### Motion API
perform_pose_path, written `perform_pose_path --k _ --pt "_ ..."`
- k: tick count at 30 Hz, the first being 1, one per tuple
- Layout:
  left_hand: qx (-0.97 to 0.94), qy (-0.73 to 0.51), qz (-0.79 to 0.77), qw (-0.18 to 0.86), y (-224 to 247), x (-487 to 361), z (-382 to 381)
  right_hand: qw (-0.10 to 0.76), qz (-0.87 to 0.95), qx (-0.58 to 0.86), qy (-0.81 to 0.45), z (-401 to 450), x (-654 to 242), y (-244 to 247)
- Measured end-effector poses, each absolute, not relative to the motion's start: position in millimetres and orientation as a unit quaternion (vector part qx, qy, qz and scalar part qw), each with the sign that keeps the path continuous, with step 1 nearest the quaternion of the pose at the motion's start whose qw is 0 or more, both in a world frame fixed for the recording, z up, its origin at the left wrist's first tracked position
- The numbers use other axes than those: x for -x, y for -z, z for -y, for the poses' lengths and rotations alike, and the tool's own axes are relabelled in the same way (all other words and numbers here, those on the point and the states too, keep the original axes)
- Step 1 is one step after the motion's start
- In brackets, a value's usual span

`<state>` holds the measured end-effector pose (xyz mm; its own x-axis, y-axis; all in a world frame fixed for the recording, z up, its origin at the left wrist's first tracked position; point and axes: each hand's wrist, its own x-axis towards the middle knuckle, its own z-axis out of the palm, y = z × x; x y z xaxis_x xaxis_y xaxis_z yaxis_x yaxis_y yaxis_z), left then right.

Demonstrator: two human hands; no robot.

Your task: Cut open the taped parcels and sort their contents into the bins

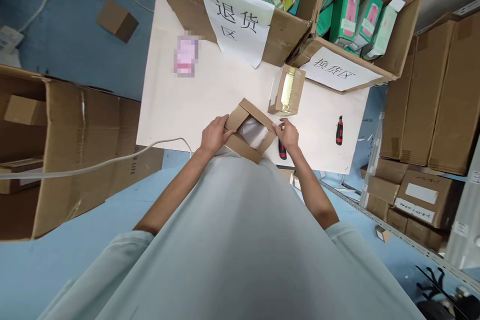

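A small cardboard box (234,119) with its top flaps spread stands at the table's front edge, close to my body. White wrapping (253,132) shows inside it. My left hand (215,135) grips the box's left flap between thumb and fingers. On the other side, my right hand (287,135) pinches the right flap. Just below my right hand lies a red and black box cutter (282,150), partly covered. A second small carton (296,91), sealed with shiny tape, sits behind my right hand.
Two large open cartons line the table's back: one (277,42) holds mixed packages, the other (407,42) green boxes. Another box cutter (339,131) lies at right, a blurred pink item (186,56) at left. A white cable (150,147) crosses the left side; stacked cartons (423,105) fill the right.
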<state>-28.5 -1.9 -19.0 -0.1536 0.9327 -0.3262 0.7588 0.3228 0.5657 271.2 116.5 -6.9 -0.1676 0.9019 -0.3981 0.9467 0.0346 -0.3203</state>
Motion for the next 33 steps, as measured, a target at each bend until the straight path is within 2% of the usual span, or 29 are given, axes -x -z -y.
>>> perform_pose_path --k 7,12,17,21,24,28,33 --pt "-0.657 -0.138 -0.697 0.25 -1 12 -17 -0.012 -0.754 -0.628 0.194 -89 -257 7" --pt "-0.67 -0.171 -0.667 0.277 -15 11 -10 -0.008 -0.749 -0.622 0.229 -72 -261 -3" --pt "-0.597 -0.208 -0.726 0.271 -18 44 -9 -0.012 -0.722 -0.624 0.299 -50 -261 0" --pt "-0.606 -0.131 -0.75 0.233 -21 53 -22 -0.079 -0.693 -0.629 0.343 -45 -253 13" --pt "-0.643 -0.06 -0.713 0.273 -27 27 -33 -0.118 -0.687 -0.623 0.354 -51 -245 20" --pt "-0.633 0.02 -0.704 0.322 -32 -23 -47 -0.137 -0.69 -0.59 0.397 -62 -234 22" --pt "-0.608 0.096 -0.721 0.319 -24 -43 -66 -0.146 -0.683 -0.572 0.431 -68 -231 22"
